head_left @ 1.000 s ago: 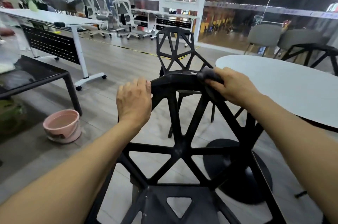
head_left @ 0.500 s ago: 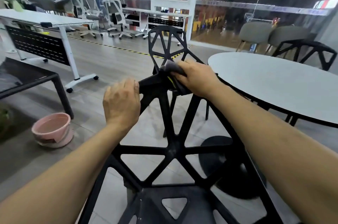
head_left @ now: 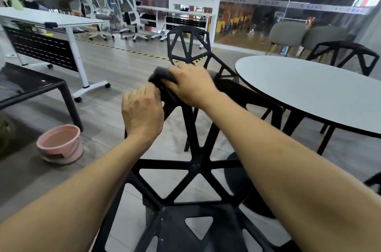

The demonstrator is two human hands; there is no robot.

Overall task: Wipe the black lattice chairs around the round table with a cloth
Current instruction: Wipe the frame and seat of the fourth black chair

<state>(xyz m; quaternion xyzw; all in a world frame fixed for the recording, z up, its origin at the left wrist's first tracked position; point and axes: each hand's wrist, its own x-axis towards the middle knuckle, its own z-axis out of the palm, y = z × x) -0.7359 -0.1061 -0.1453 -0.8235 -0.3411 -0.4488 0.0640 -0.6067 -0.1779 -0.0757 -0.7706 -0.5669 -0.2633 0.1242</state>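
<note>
Plastic struts, matte black and joined in triangles, are forming the open lattice back of the nearest chair (head_left: 195,165), which is standing right in front of the person beside the round table (head_left: 309,91). The table top is showing smooth and pale with a thin dark edge. A second lattice chair (head_left: 188,45) is standing beyond the first, a third (head_left: 346,56) at the table's far side. A smooth pink bucket (head_left: 59,143) is sitting on the grey plank floor; its label is too blurred to read. The right hand (head_left: 191,83) is curling around a dark, soft cloth (head_left: 161,75), pressing it on the chair's top rail. The left hand (head_left: 142,111) is gripping the same rail just beside it, fingers wrapped over.
</note>
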